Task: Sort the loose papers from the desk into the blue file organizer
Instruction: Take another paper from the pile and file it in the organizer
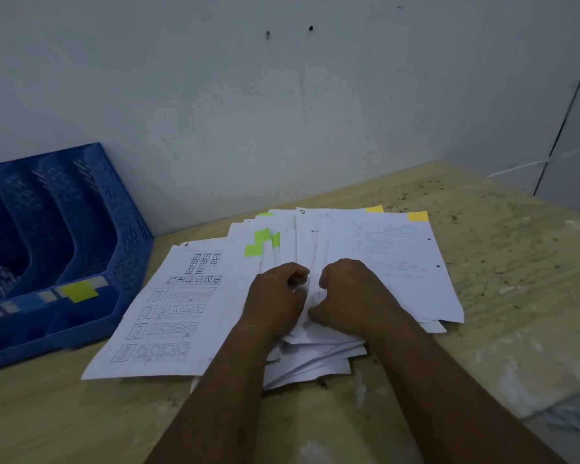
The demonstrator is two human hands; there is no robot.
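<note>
Pinching one sheet [310, 324], left hand [275, 299], right hand [349, 294], atop fanned papers [382, 262], one blue organizer [81, 229].

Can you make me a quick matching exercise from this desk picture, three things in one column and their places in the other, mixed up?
Column one:
1. blue file organizer
2. sheet with shape puzzles
3. sheet with orange tab

Column two:
A. right side of the paper pile
B. far left of the desk, by the wall
C. left side of the paper pile

Pairs: 1-B, 2-C, 3-A
</note>
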